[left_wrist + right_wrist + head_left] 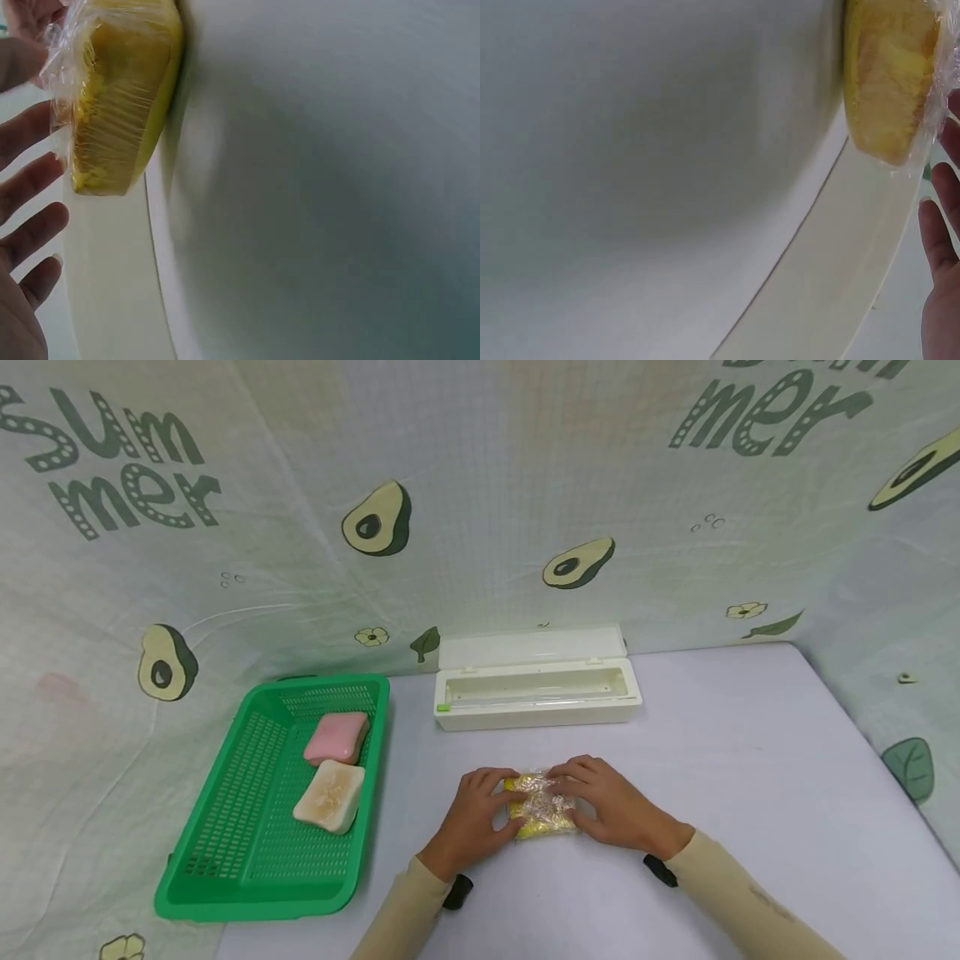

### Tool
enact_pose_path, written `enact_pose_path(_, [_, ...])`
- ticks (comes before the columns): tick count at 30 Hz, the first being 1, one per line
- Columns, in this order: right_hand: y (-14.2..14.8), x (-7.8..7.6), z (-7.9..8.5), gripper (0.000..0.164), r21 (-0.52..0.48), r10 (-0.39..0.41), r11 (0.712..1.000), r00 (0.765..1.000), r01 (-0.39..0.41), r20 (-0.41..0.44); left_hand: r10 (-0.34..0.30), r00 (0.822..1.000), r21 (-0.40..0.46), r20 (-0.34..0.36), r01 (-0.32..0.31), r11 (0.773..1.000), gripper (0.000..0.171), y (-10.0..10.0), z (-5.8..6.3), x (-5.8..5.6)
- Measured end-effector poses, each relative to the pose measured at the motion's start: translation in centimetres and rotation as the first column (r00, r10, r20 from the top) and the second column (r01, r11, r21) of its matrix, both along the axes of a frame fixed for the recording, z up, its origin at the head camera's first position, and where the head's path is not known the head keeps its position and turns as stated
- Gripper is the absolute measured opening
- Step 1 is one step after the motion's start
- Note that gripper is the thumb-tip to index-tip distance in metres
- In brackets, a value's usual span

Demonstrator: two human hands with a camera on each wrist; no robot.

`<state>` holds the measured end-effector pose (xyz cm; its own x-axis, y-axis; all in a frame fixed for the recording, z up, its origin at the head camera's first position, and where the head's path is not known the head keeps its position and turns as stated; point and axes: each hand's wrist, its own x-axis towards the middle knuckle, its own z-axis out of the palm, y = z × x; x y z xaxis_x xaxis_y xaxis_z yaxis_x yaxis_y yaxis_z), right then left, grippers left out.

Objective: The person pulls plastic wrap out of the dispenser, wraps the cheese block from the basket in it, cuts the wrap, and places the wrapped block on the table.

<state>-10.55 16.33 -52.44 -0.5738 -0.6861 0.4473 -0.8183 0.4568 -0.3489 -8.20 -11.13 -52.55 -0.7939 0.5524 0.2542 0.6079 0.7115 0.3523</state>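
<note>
A yellow bread-like block wrapped in clear cling film lies flat on the table between both hands. Its browned side shows through the stretched film in the left wrist view and right wrist view. On its left edge and top rest the spread fingers of the left hand. The right hand touches the film on the top and right side, its fingers apart and slightly bent. Film bunches in loose crinkles on top of the block.
Behind the hands stands a white cling film dispenser, lid raised against the patterned cloth. To the left, a green basket holds a pink bread-like piece and a cream one with a browned top. A pale cloth covers the table.
</note>
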Motion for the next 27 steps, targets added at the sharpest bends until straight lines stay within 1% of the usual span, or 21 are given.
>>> enact_pose_path(2, [0.1,0.3,0.1,0.042,0.043,0.013,0.999,0.999,-0.012,-0.038,-0.018,0.998,-0.101,-0.065,0.012,0.995,0.038,0.0,0.1,0.3])
enact_pose_path(4, [0.3,0.7,0.2,0.050,0.080,0.013,0.997,0.998,-0.008,-0.056,-0.037,0.993,-0.184,-0.114,0.015,0.983,0.047,0.0,0.4,0.6])
enact_pose_path(6, [0.4,1.0,0.2,0.059,0.114,0.006,0.993,0.998,0.001,-0.063,-0.051,0.988,-0.249,-0.146,0.013,0.968,0.055,0.2,0.6,0.8])
enact_pose_path(8, [0.4,1.3,0.3,0.066,0.143,0.002,0.990,0.998,0.007,-0.067,-0.057,0.985,-0.301,-0.162,0.006,0.954,0.058,0.3,0.8,1.0])
enact_pose_path(12, [0.4,1.5,0.1,0.074,0.202,0.020,0.979,0.995,0.000,-0.100,-0.050,0.986,-0.344,-0.162,-0.009,0.939,0.056,0.6,0.7,1.1])
enact_pose_path(15, [0.2,1.6,-0.1,0.070,0.230,0.034,0.973,0.990,-0.001,-0.139,-0.047,0.986,-0.347,-0.159,-0.012,0.938,0.055,0.7,0.5,1.1])
enact_pose_path(18, [0.0,1.5,-0.2,0.062,0.243,0.029,0.970,0.986,0.012,-0.164,-0.047,0.986,-0.362,-0.159,-0.014,0.932,0.054,0.9,0.3,1.1])
enact_pose_path(22, [-0.1,1.6,-0.1,0.059,0.269,0.017,0.963,0.986,0.029,-0.167,-0.042,0.988,-0.400,-0.149,-0.021,0.916,0.052,1.2,0.4,1.2])
enact_pose_path(27, [-0.2,1.7,0.1,0.059,0.319,0.016,0.947,0.986,0.038,-0.166,-0.027,0.990,-0.414,-0.141,-0.034,0.910,0.050,1.4,0.3,1.3])
